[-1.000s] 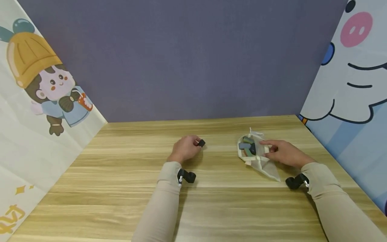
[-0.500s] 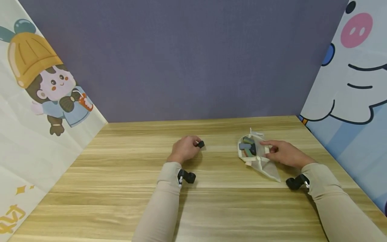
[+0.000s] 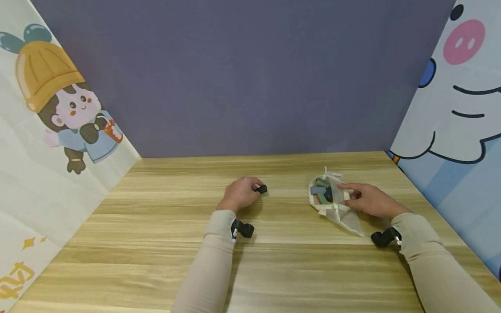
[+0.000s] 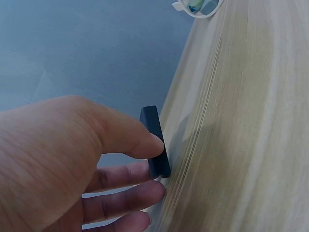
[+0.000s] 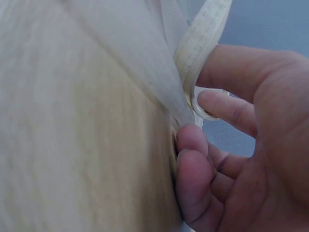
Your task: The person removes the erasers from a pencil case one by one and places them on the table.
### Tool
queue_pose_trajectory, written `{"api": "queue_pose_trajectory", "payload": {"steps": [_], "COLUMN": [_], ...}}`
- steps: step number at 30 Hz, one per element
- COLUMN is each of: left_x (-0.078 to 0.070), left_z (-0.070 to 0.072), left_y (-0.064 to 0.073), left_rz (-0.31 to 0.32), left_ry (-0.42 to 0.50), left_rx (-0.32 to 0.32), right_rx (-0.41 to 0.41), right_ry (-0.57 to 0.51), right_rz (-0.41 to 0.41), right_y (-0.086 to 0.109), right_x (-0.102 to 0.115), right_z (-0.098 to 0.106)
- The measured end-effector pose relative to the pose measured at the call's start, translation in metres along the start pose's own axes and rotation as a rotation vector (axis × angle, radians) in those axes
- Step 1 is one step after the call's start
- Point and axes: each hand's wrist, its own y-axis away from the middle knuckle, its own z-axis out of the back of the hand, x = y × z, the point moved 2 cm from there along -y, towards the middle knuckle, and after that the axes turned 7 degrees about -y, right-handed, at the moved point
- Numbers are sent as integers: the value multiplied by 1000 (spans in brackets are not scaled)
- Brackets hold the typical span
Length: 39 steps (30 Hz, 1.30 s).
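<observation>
My left hand (image 3: 240, 194) pinches a small black rectangular block (image 4: 153, 125) between thumb and fingers, close over the wooden table. In the left wrist view the block stands lengthwise, the thumb across its face. To the right, a pale see-through cloth bag (image 3: 341, 214) lies on its side with its mouth toward the left hand. Several coloured blocks (image 3: 318, 190) in grey-blue, green and brownish red show inside, along with a dark piece (image 3: 328, 195). The right hand (image 3: 372, 201) holds the bag by its cloth near the mouth, the fabric band (image 5: 200, 43) lying against its fingers.
The wooden table (image 3: 164, 243) ends at a plain grey-purple panel (image 3: 250, 78) behind. Cartoon-printed sheets stand along the left side (image 3: 39, 182) and the right side (image 3: 438, 130). Black wrist cameras (image 3: 244, 229) sit on both sleeves.
The black block has turned slightly in my left fingers, its long side now showing more. The right hand keeps its hold on the bag, and the head view has shifted a little.
</observation>
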Motion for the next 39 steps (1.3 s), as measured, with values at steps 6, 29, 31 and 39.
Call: {"api": "queue_pose_trajectory", "payload": {"steps": [6, 29, 31, 39], "left_x": [-3, -6, -7, -22], "left_z": [1, 2, 3, 2], "left_y": [0, 1, 1, -1], "left_rz": [-11, -25, -24, -76], "left_ry": [-11, 43, 36, -86], "left_rx": [5, -28, -42, -72], "right_rx": [-8, -9, -7, -12], "right_ry": [14, 2, 2, 10], "right_rz": [28, 41, 43, 40], "right_y": [2, 5, 5, 1], "right_x": [-2, -2, -1, -2], "right_z": [1, 0, 1, 1]}}
